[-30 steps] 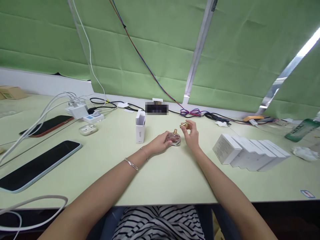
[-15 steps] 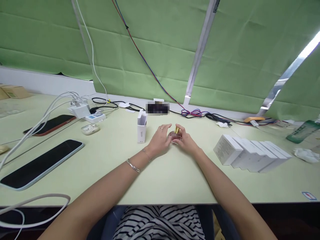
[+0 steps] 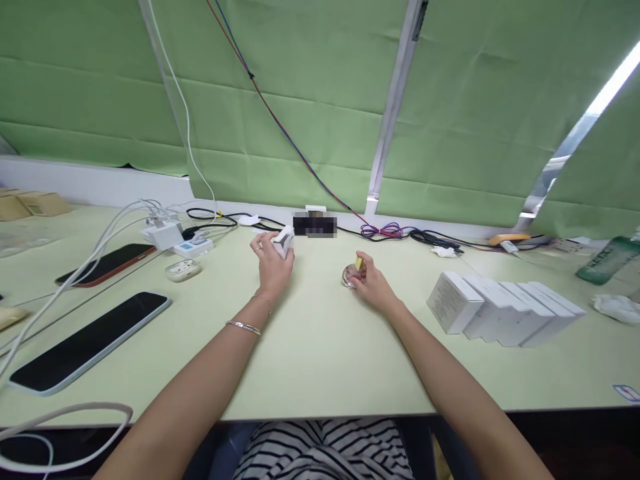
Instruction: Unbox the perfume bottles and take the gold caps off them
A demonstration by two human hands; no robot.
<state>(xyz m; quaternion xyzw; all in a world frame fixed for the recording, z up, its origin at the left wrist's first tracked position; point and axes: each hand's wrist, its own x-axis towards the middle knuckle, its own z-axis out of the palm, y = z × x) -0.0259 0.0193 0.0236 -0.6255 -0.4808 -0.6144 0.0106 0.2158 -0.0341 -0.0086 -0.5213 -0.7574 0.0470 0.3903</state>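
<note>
Tabletop (image 3: 325, 360) = pale yellow-green. Box (image 3: 284, 244) in my L hand (image 3: 274, 268): white, greyish inside. Perfume bottle (image 3: 349, 275) in my R hand (image 3: 375, 288): pinkish; cap (image 3: 359, 263) gold-yellow. My bangle (image 3: 243, 327) silver. Shirt (image 3: 325, 453) below front edge: b/w stripes.

Twd R edge: box row (image 3: 500, 303) white, leftmost w/ grey print; big bottle (image 3: 607, 261) green.

Twd L edge: nearer phone (image 3: 90, 340) blk scrn, pale-blue case; farther phone (image 3: 113, 262) blk, red-brown case; earbud case (image 3: 183, 269) cream w/ dark marks.

Back edge: coiled wires (image 3: 383, 231) red + blue, cable bundle (image 3: 430, 235) blk, slim gadget (image 3: 505, 237) orange. Blinds (image 3: 300, 80) behind: plain green.
</note>
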